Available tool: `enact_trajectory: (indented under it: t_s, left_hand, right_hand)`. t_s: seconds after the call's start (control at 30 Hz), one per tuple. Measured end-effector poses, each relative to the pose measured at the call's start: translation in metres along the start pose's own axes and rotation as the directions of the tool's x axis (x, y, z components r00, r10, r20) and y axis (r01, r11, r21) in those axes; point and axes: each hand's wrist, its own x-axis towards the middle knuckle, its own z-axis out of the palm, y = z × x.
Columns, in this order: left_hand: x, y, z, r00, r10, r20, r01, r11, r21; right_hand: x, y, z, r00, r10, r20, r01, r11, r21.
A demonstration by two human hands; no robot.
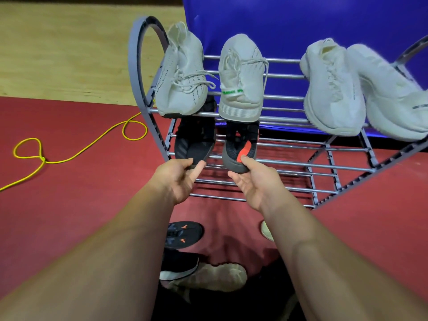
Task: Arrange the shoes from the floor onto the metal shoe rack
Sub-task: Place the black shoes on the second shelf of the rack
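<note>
Second tier of the metal shoe rack (301,163), at the end by the curved side frame: two dark shoes side by side, long axes running front to back, heels at the front rail toward the person. Black shoe (194,144): heel pinched by the left hand (178,179), thumb above, fingers below. Grey shoe with orange heel tab (236,149): heel pinched likewise by the right hand (252,181). Each hand lies directly behind its own shoe. White sneakers (183,89) overhang close above; bare rails lie open to the right.

Bare forearms down to left grip (178,179) and right grip (252,184), dark fabric-like patch low between them, unclear.
</note>
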Motion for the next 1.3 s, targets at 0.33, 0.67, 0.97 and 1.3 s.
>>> enact_trajectory:
  t_s: [0.33,0.67,0.97,1.3]
  left_hand:
    - [0.015,0.001,-0.004,0.997,0.074,0.013,-0.072,0.990,-0.118]
    - [0.015,-0.003,-0.001,0.996,0.067,-0.055,-0.067,0.998,-0.001]
    - [-0.027,-0.034,0.012,0.997,0.002,-0.075,0.026,0.926,0.377]
    - [-0.072,-0.107,0.008,0.950,-0.113,0.291,-0.291,0.022,0.957]
  right_hand:
    - [0.002,-0.003,0.002,1.000,-0.017,-0.003,0.017,1.000,0.013]
    - [-0.005,-0.010,-0.008,0.996,0.043,0.079,-0.040,0.998,-0.042]
    - [-0.052,-0.061,-0.065,0.999,0.033,0.030,-0.023,0.954,-0.300]
    - [-0.108,-0.103,-0.193,0.977,-0.172,-0.127,0.067,0.811,-0.581]
